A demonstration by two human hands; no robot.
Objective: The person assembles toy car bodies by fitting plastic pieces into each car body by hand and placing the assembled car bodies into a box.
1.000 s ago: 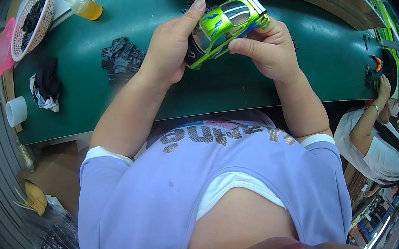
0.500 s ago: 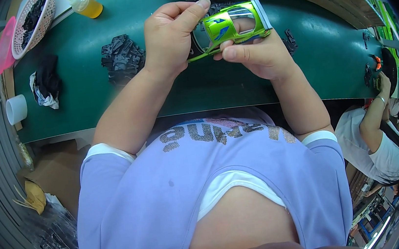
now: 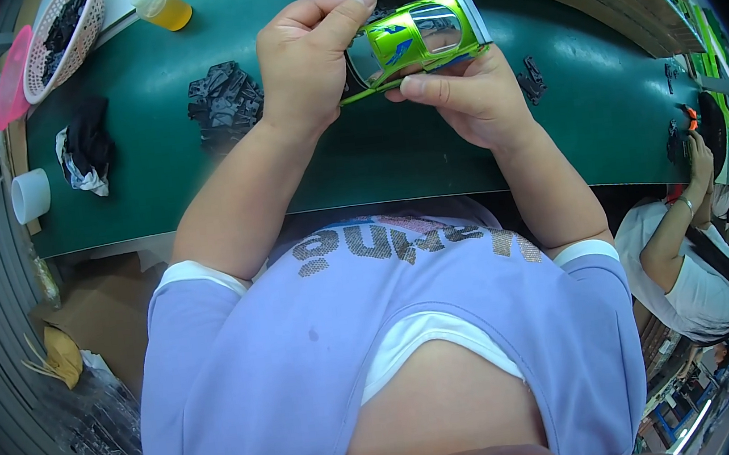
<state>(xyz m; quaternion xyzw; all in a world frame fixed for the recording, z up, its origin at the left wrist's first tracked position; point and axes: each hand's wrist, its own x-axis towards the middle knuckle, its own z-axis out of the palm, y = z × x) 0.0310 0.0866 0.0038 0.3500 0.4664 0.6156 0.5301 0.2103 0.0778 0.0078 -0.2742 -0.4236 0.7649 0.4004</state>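
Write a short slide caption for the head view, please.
Both hands, left hand and right hand, hold a green toy car above the green table.

Brown cardboard box (image 3: 79,323) under green table's (image 3: 356,156) left edge.

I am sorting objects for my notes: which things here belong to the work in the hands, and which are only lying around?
In the work:
- green toy car body, held above the green belt
- left hand
- right hand

Lying about:
- pile of black parts
- yellow squeeze bottle
- white basket
- white cup
- black rag
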